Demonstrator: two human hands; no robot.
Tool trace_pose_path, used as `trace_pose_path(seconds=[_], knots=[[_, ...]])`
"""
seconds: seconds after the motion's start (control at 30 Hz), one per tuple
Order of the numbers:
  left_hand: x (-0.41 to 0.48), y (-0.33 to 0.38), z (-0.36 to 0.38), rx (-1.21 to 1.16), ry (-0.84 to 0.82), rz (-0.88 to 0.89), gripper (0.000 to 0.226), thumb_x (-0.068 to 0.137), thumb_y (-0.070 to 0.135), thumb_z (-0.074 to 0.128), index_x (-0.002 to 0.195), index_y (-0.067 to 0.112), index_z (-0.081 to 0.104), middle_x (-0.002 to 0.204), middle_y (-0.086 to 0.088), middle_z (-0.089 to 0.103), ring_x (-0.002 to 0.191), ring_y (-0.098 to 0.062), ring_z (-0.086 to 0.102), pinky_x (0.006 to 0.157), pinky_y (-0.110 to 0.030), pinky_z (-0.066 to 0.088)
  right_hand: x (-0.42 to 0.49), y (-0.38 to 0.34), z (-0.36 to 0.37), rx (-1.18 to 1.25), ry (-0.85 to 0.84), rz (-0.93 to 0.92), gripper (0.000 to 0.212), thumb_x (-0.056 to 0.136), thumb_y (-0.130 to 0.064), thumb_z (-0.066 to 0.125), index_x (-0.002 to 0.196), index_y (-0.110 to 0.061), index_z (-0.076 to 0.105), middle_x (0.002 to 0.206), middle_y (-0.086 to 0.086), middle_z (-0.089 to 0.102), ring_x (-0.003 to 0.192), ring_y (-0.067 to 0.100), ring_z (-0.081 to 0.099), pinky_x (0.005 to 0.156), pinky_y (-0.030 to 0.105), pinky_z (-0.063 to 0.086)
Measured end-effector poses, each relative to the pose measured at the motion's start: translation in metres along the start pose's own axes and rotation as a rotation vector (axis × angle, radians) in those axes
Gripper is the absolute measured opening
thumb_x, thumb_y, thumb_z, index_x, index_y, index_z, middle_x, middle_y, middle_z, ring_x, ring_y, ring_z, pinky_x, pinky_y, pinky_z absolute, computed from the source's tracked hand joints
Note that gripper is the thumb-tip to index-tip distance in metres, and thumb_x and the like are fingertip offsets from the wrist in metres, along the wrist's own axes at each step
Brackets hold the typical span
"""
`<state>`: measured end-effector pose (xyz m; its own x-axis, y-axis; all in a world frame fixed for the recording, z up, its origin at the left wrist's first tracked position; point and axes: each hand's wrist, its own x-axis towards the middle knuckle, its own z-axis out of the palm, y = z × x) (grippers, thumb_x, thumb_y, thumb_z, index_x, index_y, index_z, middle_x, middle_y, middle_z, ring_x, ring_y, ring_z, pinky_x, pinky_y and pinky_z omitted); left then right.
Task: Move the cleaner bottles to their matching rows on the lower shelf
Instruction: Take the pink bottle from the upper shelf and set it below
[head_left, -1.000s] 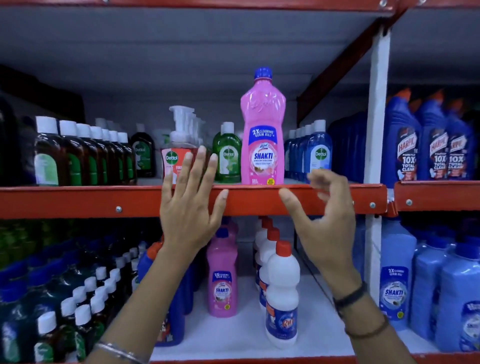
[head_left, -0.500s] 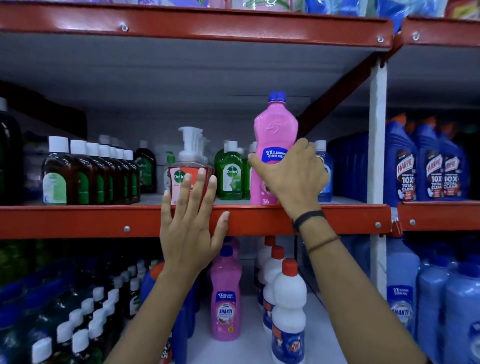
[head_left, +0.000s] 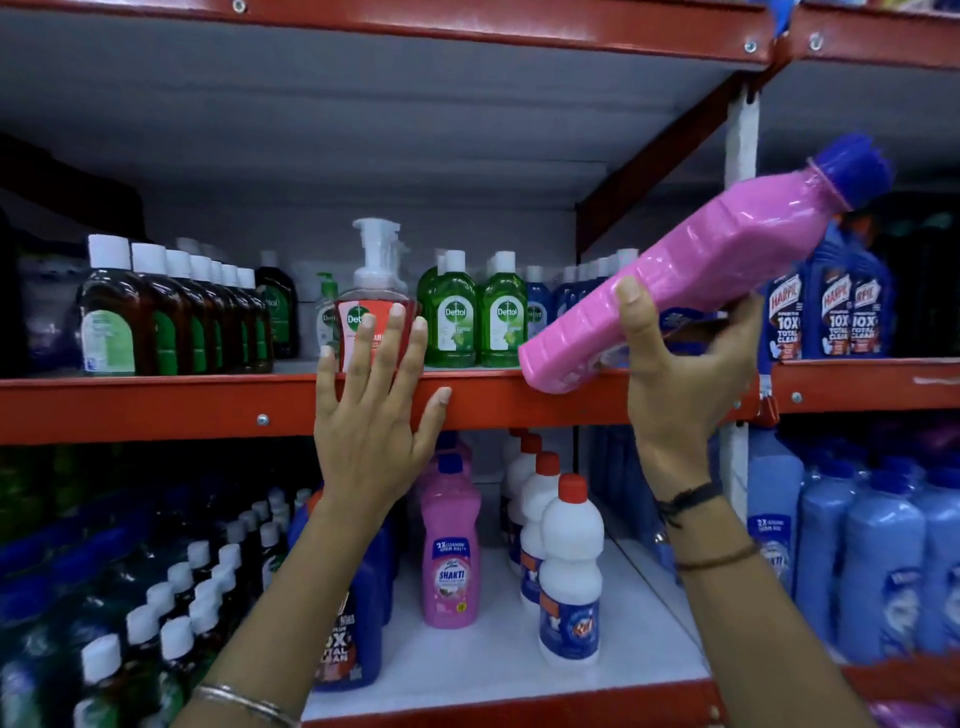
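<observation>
My right hand (head_left: 680, 374) grips a tall pink cleaner bottle (head_left: 691, 270) with a blue cap, tilted steeply so the cap points up and right, its base just over the orange front rail of the middle shelf (head_left: 156, 410). My left hand (head_left: 374, 410) lies flat and open against that rail, fingers spread, in front of a red Dettol pump bottle (head_left: 371, 306). On the lower shelf (head_left: 483, 654) a short row of matching pink Shakti bottles (head_left: 451, 551) stands upright, left of a row of white bottles with red caps (head_left: 569, 571).
Brown Dettol bottles (head_left: 124, 317) and green Dettol bottles (head_left: 475, 317) fill the middle shelf. Blue Harpic bottles (head_left: 831, 317) stand beyond the white upright post (head_left: 740, 145). A dark blue Harpic bottle (head_left: 358, 623) and small white-capped bottles (head_left: 176, 613) crowd the lower left; light blue bottles (head_left: 872, 561) the lower right.
My right hand closed on the pink bottle, lifted it off the middle shelf and tipped it over to the right. My left hand stayed on the rail.
</observation>
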<state>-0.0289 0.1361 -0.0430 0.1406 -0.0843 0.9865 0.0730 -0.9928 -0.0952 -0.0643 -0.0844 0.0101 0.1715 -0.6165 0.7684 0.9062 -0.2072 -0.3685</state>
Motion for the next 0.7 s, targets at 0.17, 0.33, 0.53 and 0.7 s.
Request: trace_pose_path(seconds=[0.17,0.33,0.53,0.7], knots=[[-0.005,-0.013,0.0,-0.02,0.009,-0.013,0.061,0.098,0.054,0.023,0.152,0.024,0.021,0.16,-0.001,0.019,0.148,-0.02,0.015,0.118,-0.047,0.011,-0.059,0.012,-0.023,-0.001,-0.075,0.018,0.079,0.059,-0.074,0.064,0.109,-0.013,0.051,0.096,0.007,0.06,0.078,0.017,0.059,0.07,0.025,0.05],[-0.005,-0.013,0.003,-0.043,0.029,-0.01,0.06,0.099,0.054,0.025,0.152,0.026,0.022,0.16,-0.001,0.021,0.148,-0.02,0.016,0.118,-0.047,0.011,-0.134,0.034,-0.037,-0.241,-0.199,0.032,0.077,0.056,-0.076,0.063,0.089,-0.008,0.05,0.079,0.009,0.059,0.066,0.023,0.055,0.057,0.034,0.046],[-0.005,-0.014,0.006,-0.025,0.063,0.0,0.059,0.098,0.054,0.026,0.151,0.027,0.025,0.159,-0.003,0.025,0.147,-0.022,0.02,0.118,-0.047,0.012,-0.2,0.069,-0.03,-0.482,-0.417,0.174,0.068,0.051,-0.071,0.071,0.087,-0.018,0.047,0.08,-0.003,0.057,0.07,0.017,0.056,0.054,0.01,0.028],[-0.005,-0.014,0.008,-0.034,0.093,0.012,0.057,0.098,0.053,0.029,0.149,0.027,0.029,0.156,-0.003,0.031,0.145,-0.023,0.025,0.117,-0.048,0.016,-0.223,0.094,-0.016,-0.653,-0.484,0.314,0.07,0.048,-0.071,0.073,0.088,-0.02,0.045,0.084,-0.001,0.058,0.073,0.019,0.055,0.056,0.024,0.032]])
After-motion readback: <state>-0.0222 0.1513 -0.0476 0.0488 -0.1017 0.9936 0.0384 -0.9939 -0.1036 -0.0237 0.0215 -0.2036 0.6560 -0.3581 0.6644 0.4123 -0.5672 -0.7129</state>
